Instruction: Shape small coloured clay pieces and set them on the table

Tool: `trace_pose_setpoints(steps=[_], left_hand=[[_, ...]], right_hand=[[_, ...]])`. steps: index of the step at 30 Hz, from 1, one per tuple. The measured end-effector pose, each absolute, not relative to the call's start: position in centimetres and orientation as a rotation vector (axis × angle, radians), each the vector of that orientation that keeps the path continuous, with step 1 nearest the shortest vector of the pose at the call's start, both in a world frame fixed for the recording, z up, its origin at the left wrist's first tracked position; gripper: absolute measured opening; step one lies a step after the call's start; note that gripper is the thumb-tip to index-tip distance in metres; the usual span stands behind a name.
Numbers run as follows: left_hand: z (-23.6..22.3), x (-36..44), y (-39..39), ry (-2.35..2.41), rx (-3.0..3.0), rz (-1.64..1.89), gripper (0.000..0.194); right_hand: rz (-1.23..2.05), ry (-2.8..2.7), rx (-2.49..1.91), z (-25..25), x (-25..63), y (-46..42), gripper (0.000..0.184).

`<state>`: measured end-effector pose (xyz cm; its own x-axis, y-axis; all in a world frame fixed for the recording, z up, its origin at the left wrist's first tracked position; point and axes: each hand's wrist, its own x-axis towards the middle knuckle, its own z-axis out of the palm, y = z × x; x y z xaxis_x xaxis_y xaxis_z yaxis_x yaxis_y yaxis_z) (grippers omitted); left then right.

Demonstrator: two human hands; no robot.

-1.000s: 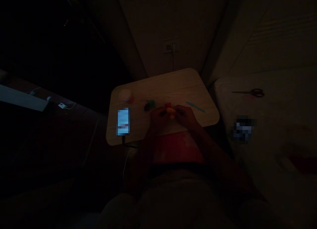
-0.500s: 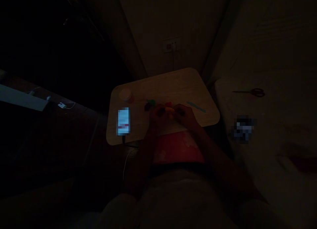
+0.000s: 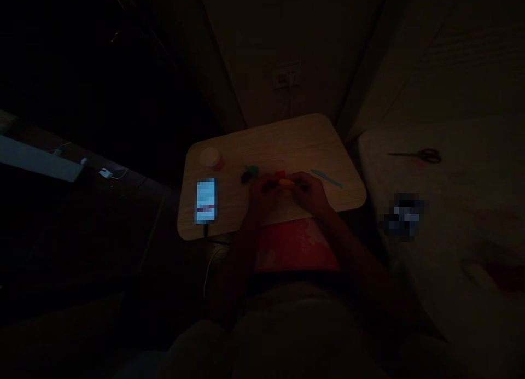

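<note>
In the dim head view, my left hand (image 3: 261, 192) and my right hand (image 3: 310, 190) meet over the near side of a small wooden table (image 3: 266, 141). Between their fingertips is a small soft-looking orange piece (image 3: 286, 182), pinched from both sides. Just beyond it lies a small red piece (image 3: 281, 173). Left of my left hand sit a green piece (image 3: 252, 171) and a dark piece (image 3: 245, 178), touching or nearly so. A light-blue flat stick (image 3: 327, 178) rests to the right of my right hand. The fingers are shadowed and their detail is hard to make out.
A lit phone (image 3: 205, 200) with a cable and a pale-lidded tub (image 3: 210, 158) stand on the table's left side. Scissors (image 3: 422, 155) and a blurred-out item (image 3: 405, 217) lie on the pale surface at right. A wall socket (image 3: 286, 76) is behind.
The orange piece looks turned and longer sideways, and its lower lump no longer shows. Both hands stay around it. The whole view has shifted slightly.
</note>
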<state>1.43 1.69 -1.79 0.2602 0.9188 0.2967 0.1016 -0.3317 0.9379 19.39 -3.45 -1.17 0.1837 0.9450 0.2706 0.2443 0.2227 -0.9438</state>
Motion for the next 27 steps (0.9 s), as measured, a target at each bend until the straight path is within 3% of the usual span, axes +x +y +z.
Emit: trace_pose_setpoints(steps=[15,27], left_hand=[[-1.3,1.4,1.7,0.953,1.874,1.019,0.017],[-0.4,1.6,0.8,0.915,1.863,1.042,0.032]], right_hand=[[0.769,-1.524,-1.256,-0.9,19.5,-3.5,0.038],[0.826,-1.314,-1.249,-1.1,19.3,-3.6,0.039]])
